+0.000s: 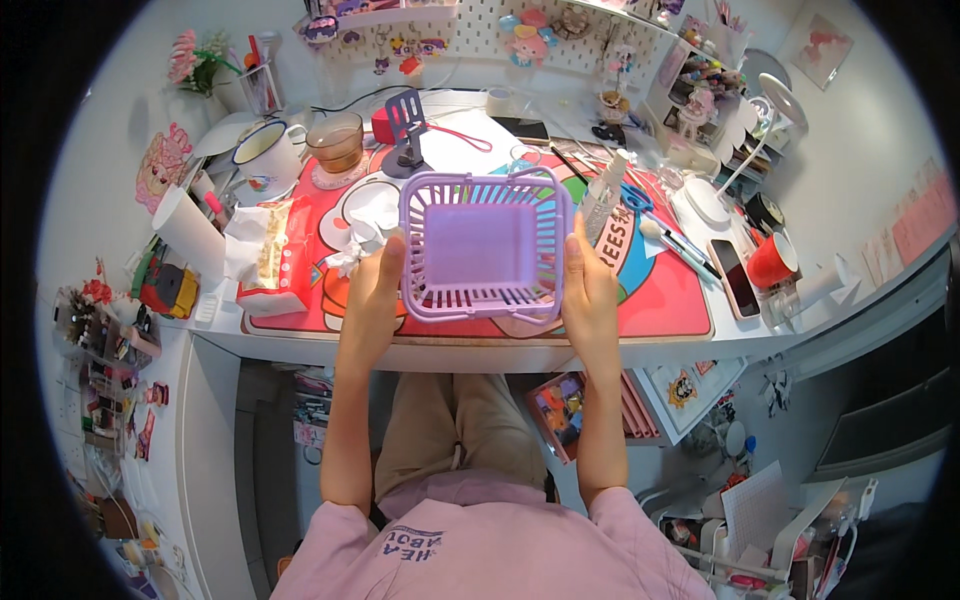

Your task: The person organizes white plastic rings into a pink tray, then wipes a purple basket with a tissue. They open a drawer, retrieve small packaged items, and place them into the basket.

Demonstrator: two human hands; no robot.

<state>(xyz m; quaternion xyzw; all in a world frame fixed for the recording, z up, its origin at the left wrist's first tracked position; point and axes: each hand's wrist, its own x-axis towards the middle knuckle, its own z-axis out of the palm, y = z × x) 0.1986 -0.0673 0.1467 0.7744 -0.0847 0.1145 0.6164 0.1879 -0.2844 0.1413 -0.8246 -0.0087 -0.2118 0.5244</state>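
Left fingers: Here we were, my left fingers [394, 250] gripping the left side of the purple basket [482, 245], thumb up against its rim!
Right fingers: And a matching hold opposite, my right fingers [574, 255] grasping the basket's right side.
Purple basket: Right between my two hands it sat, over the front of the desk [660, 347], its open top turned toward me and its slatted walls around a solid floor; whether its underside touched anything, I could not tell.
Just left: Crumpled tissue [375, 213] lay right beside the basket, and farther out came the red tissue pack [285, 268], a white tissue poking from its top.
Just right: A clear bottle [602, 197] was close by the rim, then blue scissors [636, 199] and a cluster of brushes [680, 245]!
Underneath: A bright red patterned mat [665, 312] spread out below it all.
Behind: A dark stand [404, 130] rose past the far rim, with an amber glass bowl [335, 143] to its left and a white mug [268, 160] beyond that.
Far right: A phone [735, 278] lay near a red cup [772, 260], and a white lamp [782, 100] leaned above.
Back wall: Little charms hung across the white pegboard [470, 45].
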